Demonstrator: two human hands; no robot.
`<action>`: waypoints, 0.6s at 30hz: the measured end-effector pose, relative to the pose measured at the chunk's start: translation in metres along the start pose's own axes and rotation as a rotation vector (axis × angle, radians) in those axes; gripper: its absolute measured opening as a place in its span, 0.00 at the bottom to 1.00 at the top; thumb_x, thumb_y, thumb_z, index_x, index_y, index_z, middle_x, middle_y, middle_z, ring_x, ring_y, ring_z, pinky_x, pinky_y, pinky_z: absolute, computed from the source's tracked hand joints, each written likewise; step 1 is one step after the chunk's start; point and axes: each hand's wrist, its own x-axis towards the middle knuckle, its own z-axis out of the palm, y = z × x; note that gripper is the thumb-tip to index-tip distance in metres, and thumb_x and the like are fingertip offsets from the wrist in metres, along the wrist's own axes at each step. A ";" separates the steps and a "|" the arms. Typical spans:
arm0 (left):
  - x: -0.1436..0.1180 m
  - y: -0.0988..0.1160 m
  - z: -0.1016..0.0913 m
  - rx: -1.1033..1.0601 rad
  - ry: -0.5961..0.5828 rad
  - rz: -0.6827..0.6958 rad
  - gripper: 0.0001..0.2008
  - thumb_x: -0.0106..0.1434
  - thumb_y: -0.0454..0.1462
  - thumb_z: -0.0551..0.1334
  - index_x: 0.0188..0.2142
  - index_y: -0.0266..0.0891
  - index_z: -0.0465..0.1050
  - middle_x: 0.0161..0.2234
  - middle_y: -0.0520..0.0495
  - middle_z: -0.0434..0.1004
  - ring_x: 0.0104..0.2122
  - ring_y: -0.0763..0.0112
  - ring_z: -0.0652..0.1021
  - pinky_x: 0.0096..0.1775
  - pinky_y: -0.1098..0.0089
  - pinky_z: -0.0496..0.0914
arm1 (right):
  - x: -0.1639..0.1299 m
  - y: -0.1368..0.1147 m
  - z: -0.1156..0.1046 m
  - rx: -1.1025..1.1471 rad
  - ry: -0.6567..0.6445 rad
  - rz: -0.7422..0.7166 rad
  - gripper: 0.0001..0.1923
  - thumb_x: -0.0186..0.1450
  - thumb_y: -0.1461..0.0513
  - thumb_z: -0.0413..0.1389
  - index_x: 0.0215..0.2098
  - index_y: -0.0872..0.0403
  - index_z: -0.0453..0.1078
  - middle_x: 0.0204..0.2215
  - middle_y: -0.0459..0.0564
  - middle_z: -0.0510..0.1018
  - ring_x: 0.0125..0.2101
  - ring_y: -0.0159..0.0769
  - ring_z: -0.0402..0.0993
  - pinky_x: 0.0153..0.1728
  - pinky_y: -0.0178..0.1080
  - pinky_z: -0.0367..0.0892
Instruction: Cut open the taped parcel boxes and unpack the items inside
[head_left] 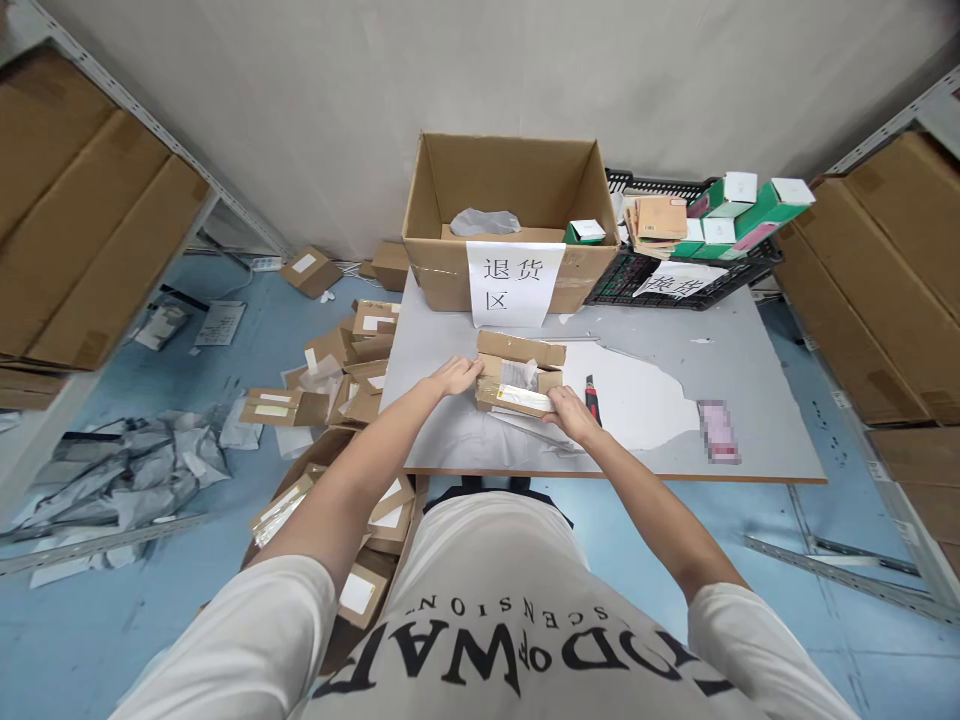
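- One grey table (772, 420) filled the middle of our head view, its brown front edge running close to our body.
- Behind our work stood a large carton (442, 265) and, right of it, a black crate (611, 285), so reach narrowed there; grey tabletop gave room below our left forearm and out toward the right edge.
- A red-and-black utility knife (592, 400) lay just beside our right hand (571, 414), on a white sheet (637, 390), with a blurred pink item (718, 432) farther right.
- We had the small box (490, 393) left of the table's centre, in front of the large carton.
- It was brown cardboard, its flap raised at the back, a white label along its front, pale translucent wrapping inside.
- Our right hand pinched its front right corner; our left hand (459, 374) reached its left end, fingers extended, though we could not tell whether they gripped.
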 end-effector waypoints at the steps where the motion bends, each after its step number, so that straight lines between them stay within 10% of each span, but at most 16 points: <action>1: 0.000 0.000 0.000 0.004 -0.013 -0.001 0.27 0.67 0.51 0.41 0.32 0.41 0.75 0.30 0.46 0.79 0.37 0.62 0.77 0.42 0.69 0.66 | -0.001 -0.001 0.001 -0.007 0.005 -0.005 0.10 0.60 0.62 0.60 0.38 0.53 0.65 0.36 0.52 0.72 0.39 0.42 0.65 0.39 0.40 0.62; 12: 0.006 -0.003 0.009 0.037 -0.054 0.052 0.27 0.68 0.48 0.41 0.47 0.39 0.74 0.60 0.44 0.62 0.53 0.56 0.72 0.51 0.66 0.63 | -0.021 0.002 0.004 -0.335 0.004 -0.122 0.17 0.67 0.69 0.41 0.38 0.53 0.70 0.34 0.55 0.73 0.37 0.43 0.65 0.46 0.43 0.59; 18: 0.002 -0.003 0.019 0.048 -0.023 0.073 0.24 0.63 0.48 0.53 0.56 0.42 0.66 0.62 0.45 0.59 0.53 0.58 0.72 0.51 0.67 0.65 | -0.052 -0.003 0.032 -0.291 0.005 -0.151 0.20 0.66 0.68 0.43 0.54 0.55 0.65 0.54 0.59 0.68 0.54 0.47 0.60 0.56 0.50 0.52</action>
